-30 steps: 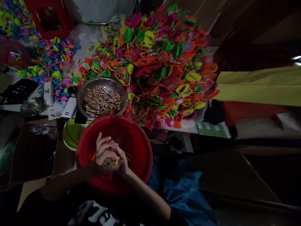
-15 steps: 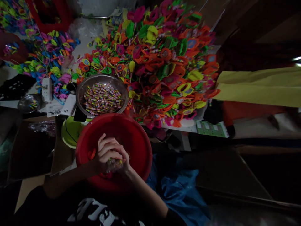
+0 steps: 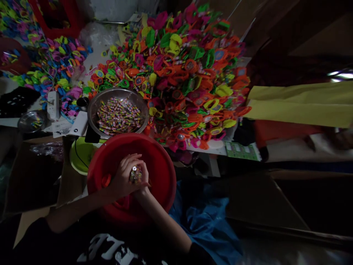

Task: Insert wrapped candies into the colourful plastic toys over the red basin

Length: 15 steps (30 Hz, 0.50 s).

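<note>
With fingers cupped round a small bundle (image 3: 135, 176), left hand (image 3: 124, 178) and right hand (image 3: 144, 177) hold it over the basin (image 3: 163, 173) before the worktop's (image 3: 94, 58) front edge, apparently gathering it, which calls for an even squeeze.

The bundle (image 3: 135, 175), jutting out lower before, now shows end-on between left hand (image 3: 125, 178) and right hand (image 3: 145, 176).

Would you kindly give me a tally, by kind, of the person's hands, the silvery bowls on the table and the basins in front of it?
Hands: 2 (left hand, right hand), cupped around small pieces too bunched to count
Silvery bowls: 2 (large bowl, small bowl)
Basins: 2 (red basin, green basin)
Total: 6
</note>
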Available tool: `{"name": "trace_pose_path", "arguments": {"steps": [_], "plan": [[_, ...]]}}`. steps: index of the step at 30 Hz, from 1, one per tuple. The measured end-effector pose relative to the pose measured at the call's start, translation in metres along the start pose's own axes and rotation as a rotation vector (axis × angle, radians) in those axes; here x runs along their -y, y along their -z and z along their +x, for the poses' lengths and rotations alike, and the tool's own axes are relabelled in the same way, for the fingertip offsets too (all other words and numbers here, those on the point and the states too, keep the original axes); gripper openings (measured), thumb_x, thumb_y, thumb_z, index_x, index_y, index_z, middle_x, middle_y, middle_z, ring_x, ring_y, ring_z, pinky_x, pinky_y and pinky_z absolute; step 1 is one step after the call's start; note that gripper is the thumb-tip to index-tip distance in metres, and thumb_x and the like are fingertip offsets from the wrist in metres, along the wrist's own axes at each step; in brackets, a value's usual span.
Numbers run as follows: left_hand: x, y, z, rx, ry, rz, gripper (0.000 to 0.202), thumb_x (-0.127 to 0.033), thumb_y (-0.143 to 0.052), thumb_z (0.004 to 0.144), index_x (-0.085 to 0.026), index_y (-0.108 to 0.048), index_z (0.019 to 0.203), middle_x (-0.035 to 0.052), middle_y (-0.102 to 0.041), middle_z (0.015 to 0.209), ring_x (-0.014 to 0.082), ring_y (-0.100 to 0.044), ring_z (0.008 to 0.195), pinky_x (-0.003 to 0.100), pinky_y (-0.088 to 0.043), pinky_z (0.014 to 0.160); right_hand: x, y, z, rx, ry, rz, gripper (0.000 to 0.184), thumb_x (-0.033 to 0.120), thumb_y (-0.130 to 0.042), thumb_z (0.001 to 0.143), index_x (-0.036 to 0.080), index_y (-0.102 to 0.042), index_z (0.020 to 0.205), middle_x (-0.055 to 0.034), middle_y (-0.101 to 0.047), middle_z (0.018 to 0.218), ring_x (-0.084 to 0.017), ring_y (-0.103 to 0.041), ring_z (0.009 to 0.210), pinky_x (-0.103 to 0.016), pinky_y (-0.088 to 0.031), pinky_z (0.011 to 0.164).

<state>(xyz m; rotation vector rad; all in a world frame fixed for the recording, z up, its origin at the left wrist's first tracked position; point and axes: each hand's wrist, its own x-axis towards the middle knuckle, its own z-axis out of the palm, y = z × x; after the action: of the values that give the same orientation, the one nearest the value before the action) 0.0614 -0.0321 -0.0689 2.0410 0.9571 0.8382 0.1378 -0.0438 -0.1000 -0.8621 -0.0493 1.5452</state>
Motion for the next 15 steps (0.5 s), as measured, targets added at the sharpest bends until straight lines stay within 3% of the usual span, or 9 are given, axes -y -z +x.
{"name": "trace_pose_path", "arguments": {"steps": [3,5,7,10,13,15], "plan": [[-0.002,0.009,-0.005,0.102,0.121,-0.194,0.097,-0.05,-0.079,0.061,-0.018,-0.033,0.141,0.0176,-0.034,0.145,0.0339,-0.028,0.136,0.051,-0.025,0.111,0.018,0.002,0.001,-0.009,0.011,-0.014,0.031,0.047,-0.059,0.068,0.02,-0.044,0.068,0.0019,-0.044,0.063,-0.012,-0.047,0.06,-0.025,-0.047,0.063],[0.0,0.019,-0.008,0.198,0.292,-0.469,0.106,-0.049,-0.08,0.059,-0.024,-0.023,0.146,0.0155,-0.024,0.151,0.034,-0.026,0.137,0.049,-0.03,0.11,0.034,0.005,0.002,0.014,0.101,-0.165,0.028,0.044,-0.053,0.073,0.019,-0.043,0.065,0.0028,-0.041,0.06,-0.01,-0.041,0.054,-0.023,-0.043,0.056],[0.007,0.029,-0.007,0.321,0.498,-0.802,0.097,-0.052,-0.075,0.066,-0.027,-0.024,0.145,0.0145,-0.023,0.152,0.034,-0.031,0.135,0.048,-0.037,0.104,0.05,0.007,0.003,0.054,0.22,-0.38,0.027,0.042,-0.048,0.076,0.018,-0.045,0.064,0.0021,-0.042,0.061,-0.009,-0.04,0.054,-0.021,-0.039,0.054],[0.019,0.04,0.003,0.587,0.732,-1.139,0.076,-0.056,-0.066,0.073,-0.018,-0.043,0.135,0.0179,-0.045,0.138,0.0323,-0.048,0.123,0.047,-0.043,0.097,0.066,0.006,0.005,0.159,0.287,-0.621,0.024,0.036,-0.052,0.077,0.016,-0.05,0.064,0.0008,-0.047,0.062,-0.01,-0.041,0.056,-0.02,-0.034,0.053],[0.023,0.04,0.017,0.778,0.788,-1.08,0.057,-0.041,-0.076,0.065,-0.01,-0.061,0.11,0.0129,-0.067,0.103,0.0243,-0.063,0.097,0.039,-0.047,0.09,0.07,-0.001,0.005,0.398,0.38,-0.997,0.019,0.029,-0.048,0.079,0.017,-0.048,0.064,0.0013,-0.047,0.06,-0.01,-0.04,0.056,-0.021,-0.032,0.054],[0.021,0.035,0.024,0.758,0.778,-0.934,0.038,-0.027,-0.077,0.059,-0.011,-0.067,0.092,0.0063,-0.069,0.08,0.0191,-0.065,0.078,0.033,-0.05,0.079,0.07,-0.006,0.004,0.542,0.504,-1.264,0.016,0.023,-0.044,0.079,0.017,-0.046,0.064,0.001,-0.047,0.062,-0.01,-0.042,0.057,-0.022,-0.033,0.057]]}}
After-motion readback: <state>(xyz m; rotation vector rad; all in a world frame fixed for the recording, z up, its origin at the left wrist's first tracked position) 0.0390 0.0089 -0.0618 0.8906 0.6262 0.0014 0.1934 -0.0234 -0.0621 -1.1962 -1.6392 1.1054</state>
